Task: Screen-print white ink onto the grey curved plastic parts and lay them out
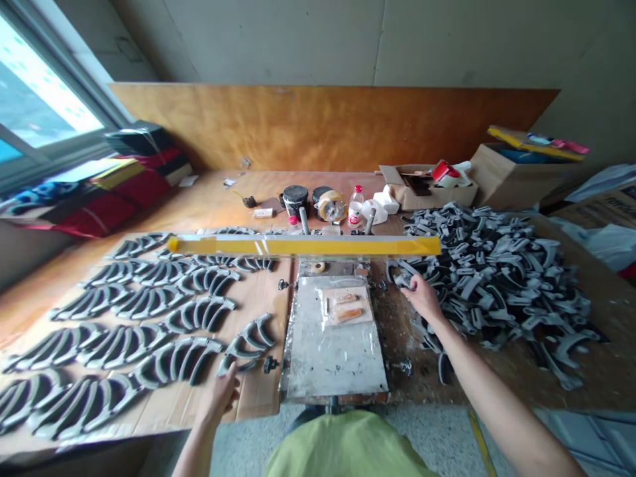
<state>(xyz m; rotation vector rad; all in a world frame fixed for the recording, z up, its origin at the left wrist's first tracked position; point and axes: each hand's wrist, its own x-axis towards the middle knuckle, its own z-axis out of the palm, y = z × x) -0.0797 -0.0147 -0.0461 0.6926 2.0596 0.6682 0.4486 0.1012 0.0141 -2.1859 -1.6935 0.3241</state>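
My left hand (224,392) is at the front end of a short row of curved grey pieces (251,338) on the cardboard, its fingers closed on the nearest piece. That piece's dark inner side shows beside my fingertips. My right hand (422,298) reaches to the left edge of a big heap of grey curved pieces (487,265). Between its thumb and fingers is one curved grey piece (403,273), partly covered by the fingers. Several fanned rows of the same pieces (149,341) cover the cardboard sheet (263,391) on the left.
Between my hands lies a stained grey board (330,364) with small brown blocks (348,305). A long yellow-banded bar (308,246) spans above the bench. Behind are black round containers (296,199), a bottle with a red cap (355,207) and an open carton (432,193). Black knobs (269,364) flank the board.
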